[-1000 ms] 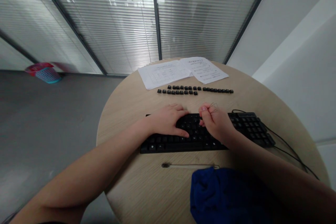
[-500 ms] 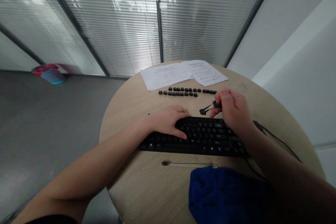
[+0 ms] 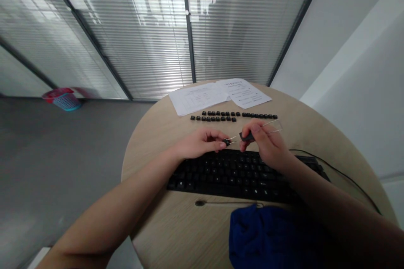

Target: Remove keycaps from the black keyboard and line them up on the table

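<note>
My right hand (image 3: 264,139) is closed round the dark grip of a wire keycap puller (image 3: 246,136), whose thin wires reach left. At their tips is a small black keycap (image 3: 226,142). My left hand (image 3: 206,141) pinches that keycap between thumb and fingers, so both the hand and the wires touch it. Below the hands lies a black keyboard (image 3: 233,176), partly covered by my right forearm. Beyond the hands, loose black keycaps (image 3: 217,119) are laid out in two rows on the table.
Printed papers (image 3: 202,97) lie at the far edge of the round wooden table (image 3: 151,147). In front of the keyboard are a thin wire tool (image 3: 227,203) and a blue cloth (image 3: 252,235). A cable (image 3: 344,174) runs off to the right. A basket (image 3: 66,100) stands on the floor.
My left hand has lifted off the keyboard and closed on the keycap at the puller's tips. My right hand has moved left and lower with the puller.
</note>
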`<state>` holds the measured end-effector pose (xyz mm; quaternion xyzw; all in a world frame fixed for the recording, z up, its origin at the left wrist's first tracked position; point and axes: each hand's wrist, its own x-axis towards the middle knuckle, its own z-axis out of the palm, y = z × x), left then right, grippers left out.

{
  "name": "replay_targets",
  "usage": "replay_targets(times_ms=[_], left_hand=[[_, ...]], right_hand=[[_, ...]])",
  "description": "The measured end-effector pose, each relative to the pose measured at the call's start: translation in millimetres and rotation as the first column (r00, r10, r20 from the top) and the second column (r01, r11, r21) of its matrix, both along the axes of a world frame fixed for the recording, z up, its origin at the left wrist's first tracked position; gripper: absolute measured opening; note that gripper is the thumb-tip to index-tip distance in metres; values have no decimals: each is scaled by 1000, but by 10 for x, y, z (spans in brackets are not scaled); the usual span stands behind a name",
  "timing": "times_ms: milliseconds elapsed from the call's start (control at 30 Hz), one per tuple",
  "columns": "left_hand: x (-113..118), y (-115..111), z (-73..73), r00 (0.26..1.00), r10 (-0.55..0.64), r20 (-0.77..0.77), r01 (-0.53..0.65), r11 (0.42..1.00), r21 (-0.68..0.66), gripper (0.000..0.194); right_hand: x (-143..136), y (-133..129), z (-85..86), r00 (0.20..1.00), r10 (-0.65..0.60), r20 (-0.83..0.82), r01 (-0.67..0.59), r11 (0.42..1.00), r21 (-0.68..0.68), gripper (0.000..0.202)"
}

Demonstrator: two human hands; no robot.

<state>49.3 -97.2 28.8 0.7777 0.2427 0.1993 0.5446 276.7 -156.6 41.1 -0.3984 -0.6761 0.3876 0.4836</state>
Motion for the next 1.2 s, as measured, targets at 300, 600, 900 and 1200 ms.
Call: replay_targets(times_ms=[300,600,900,1200], left_hand=[[-3,48,-35,996,68,55,-61,990,-125,25],[-30,132,-124,957,256,140,-230,957,-177,25],[-9,62,-52,995,-5,97,20,989,-150,18],[-6,75,-87,999,-36,-9,36,999,-4,32]], right_hand=[[-15,-91,44,975,24,221,-89,954,288,37],[-27,-175,138,954,-160,253,-24,802,597,29],[-4,23,-1,714,-38,699,-275,903,330,36],[83,133,-35,685,-56,727,-186,950,249,20]])
